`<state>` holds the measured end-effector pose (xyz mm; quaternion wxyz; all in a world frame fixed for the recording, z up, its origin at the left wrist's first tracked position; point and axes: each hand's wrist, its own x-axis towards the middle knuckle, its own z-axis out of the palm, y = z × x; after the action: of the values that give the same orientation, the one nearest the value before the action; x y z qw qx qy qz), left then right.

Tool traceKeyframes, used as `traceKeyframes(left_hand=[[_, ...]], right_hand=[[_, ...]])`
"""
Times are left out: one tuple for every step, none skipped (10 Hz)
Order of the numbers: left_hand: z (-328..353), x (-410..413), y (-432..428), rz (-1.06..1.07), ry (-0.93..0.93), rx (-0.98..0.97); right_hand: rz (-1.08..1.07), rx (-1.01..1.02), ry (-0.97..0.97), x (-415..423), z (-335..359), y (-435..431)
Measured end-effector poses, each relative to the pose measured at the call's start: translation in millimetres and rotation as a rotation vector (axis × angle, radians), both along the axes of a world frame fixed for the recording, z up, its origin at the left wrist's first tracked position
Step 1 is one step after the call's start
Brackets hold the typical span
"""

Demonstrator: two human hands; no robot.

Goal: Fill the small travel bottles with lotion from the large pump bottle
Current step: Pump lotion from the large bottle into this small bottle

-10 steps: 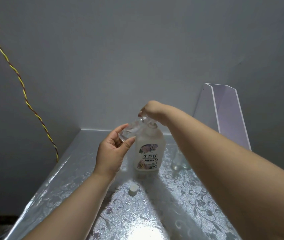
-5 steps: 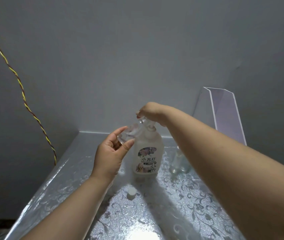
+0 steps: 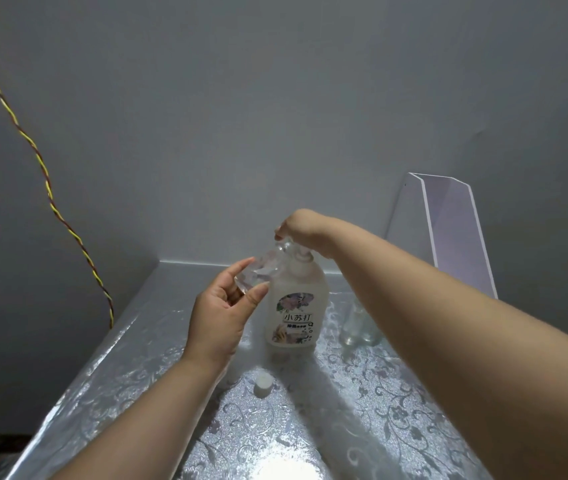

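A white pump bottle (image 3: 296, 306) with a flowered label stands upright near the back of the table. My right hand (image 3: 301, 226) lies over its pump head, fingers bent down on it; the pump head itself is hidden. My left hand (image 3: 223, 310) holds a small clear travel bottle (image 3: 265, 268), tilted, with its mouth up by the pump spout. Another clear small bottle (image 3: 357, 323) stands to the right of the pump bottle, partly hidden by my right forearm. A small white cap (image 3: 263, 384) lies on the table in front.
The table (image 3: 137, 375) has a shiny silver cloth with a flower pattern and sits in a corner of grey walls. A white folded stand (image 3: 445, 230) leans at the back right. A twisted yellow and red cord (image 3: 33, 154) hangs down the left wall.
The view has shifted slightly. Both hands stay in the same hold at the pump bottle and the small bottle.
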<state>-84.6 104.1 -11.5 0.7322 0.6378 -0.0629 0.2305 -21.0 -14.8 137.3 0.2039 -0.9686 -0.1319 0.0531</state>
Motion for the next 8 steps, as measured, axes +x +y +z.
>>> traceKeyframes(left_hand=[[7,-1,-1,0.014,-0.013,0.020],[7,0,-1,0.012,-0.009,0.015],[-1,2,2,-0.021,-0.010,0.030],[-6,0,1,0.030,0.012,0.036],[-6,-1,-1,0.022,0.021,0.031],[-3,-2,-1,0.009,0.018,0.020],[5,-1,-3,0.027,-0.012,0.016],[9,-1,-4,0.043,-0.025,0.021]], right_hand=[[0.018,0.020,-0.002,-2,6,-2],[0.016,-0.008,-0.001,-2,6,-1],[-0.023,0.005,0.012,4,-1,2],[-0.038,-0.004,0.021,6,-7,5],[-0.033,0.007,0.025,6,-9,5],[-0.024,0.048,0.030,4,-5,3],[-0.009,0.116,0.025,1,2,-2],[-0.008,0.121,0.023,1,5,-3]])
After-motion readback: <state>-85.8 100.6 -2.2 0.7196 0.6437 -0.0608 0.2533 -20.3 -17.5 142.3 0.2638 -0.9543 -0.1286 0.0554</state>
